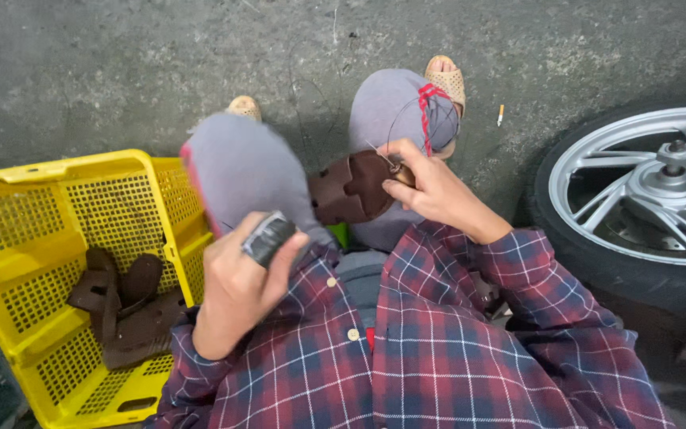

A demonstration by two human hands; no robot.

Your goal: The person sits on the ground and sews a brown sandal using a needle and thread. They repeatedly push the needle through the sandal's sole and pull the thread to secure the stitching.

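Left hand: the left hand is being held raised in front of the chest, fingers curled shut around a small dark grey roll-shaped object, possibly wrapped in tape; its exact kind cannot be told.
Right hand: the right hand is being held lower and further forward, over the right knee, fingertips pinched closed on a small brown handle at the edge of the leather piece; the tool's tip is hidden.
Leather piece: a brown leather sandal upper, with cut-out slots, is being kept resting on the lap between the two knees, touching the right hand's fingertips and lying well apart from the left hand, beyond it and to its right.
Thread: a thin dark thread is being looped up from the right hand over the right knee, beside a red cord wrapped on that knee.
Crate: a yellow perforated plastic crate is being kept on the floor to the left, just beside the left forearm.
Crate contents: further brown leather uppers are being stored in it, piled loosely.
Wheel: a tyre with a silver spoked rim is being seen at the right, near the right elbow.
Floor: a cigarette end is lying on the grey concrete floor.
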